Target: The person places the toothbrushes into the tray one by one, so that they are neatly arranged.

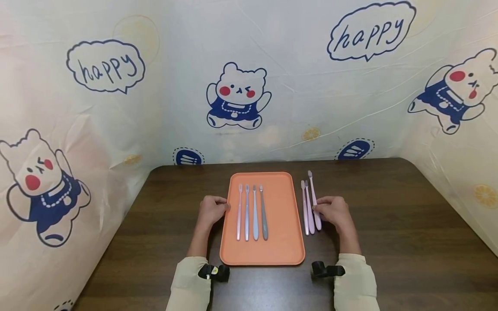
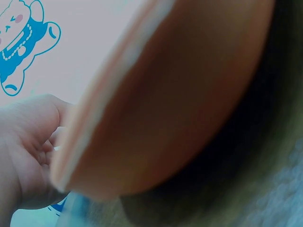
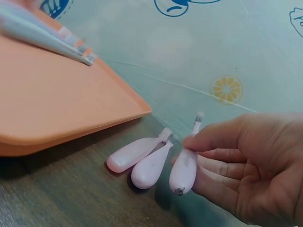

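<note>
My right hand (image 1: pixel 333 211) pinches a pink toothbrush (image 3: pixel 183 169), head toward twelve; the tray (image 1: pixel 285 216), gripped by my left hand (image 1: pixel 212 211), lies at its nine o'clock.

Soft, even light fills the head view, which is fairly clear; a pale sheen lies on the dark table (image 1: pixel 260 283), nearer the viewer than the left fingers (image 1: pixel 219 199) and right fingers (image 1: pixel 324 200). In the left wrist view, the tray (image 2: pixel 156 109) beside the left fingers is heavily blurred, deep shadow beneath it, and the wall cloth (image 2: pixel 90 42) beyond looks washed out. In the right wrist view, soft shadows surround the toothbrushes (image 3: pixel 147 172) beside the right fingers.
</note>
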A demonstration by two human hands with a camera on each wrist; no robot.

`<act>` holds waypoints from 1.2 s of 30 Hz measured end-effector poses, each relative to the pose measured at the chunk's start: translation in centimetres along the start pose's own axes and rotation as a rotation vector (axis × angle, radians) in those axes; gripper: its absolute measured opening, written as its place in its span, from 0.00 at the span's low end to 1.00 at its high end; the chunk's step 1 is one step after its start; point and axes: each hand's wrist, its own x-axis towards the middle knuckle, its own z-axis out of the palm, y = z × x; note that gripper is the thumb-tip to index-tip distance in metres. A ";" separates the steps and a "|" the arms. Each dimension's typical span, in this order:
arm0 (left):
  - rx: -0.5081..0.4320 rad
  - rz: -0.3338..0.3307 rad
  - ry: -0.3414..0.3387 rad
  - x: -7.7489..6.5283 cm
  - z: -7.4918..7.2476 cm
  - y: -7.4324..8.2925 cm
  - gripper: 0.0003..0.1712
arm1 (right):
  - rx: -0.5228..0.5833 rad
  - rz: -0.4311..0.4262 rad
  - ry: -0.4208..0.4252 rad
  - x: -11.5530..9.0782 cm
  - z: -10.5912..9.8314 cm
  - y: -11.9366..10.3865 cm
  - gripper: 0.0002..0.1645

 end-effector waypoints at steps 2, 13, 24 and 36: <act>0.000 -0.001 -0.001 0.0 0.0 0.0 0.14 | 0.010 -0.008 0.001 -0.1 0.0 -0.1 0.20; 0.000 -0.002 -0.006 0.1 0.0 -0.1 0.14 | 0.020 -0.056 -0.016 -0.2 0.1 -0.6 0.20; -0.005 0.003 -0.008 -0.1 0.0 0.1 0.14 | 0.002 -0.064 -0.049 -0.4 0.5 -0.9 0.20; -0.003 0.003 -0.007 0.0 0.0 0.0 0.14 | -0.007 -0.045 -0.090 -0.5 1.0 -1.3 0.21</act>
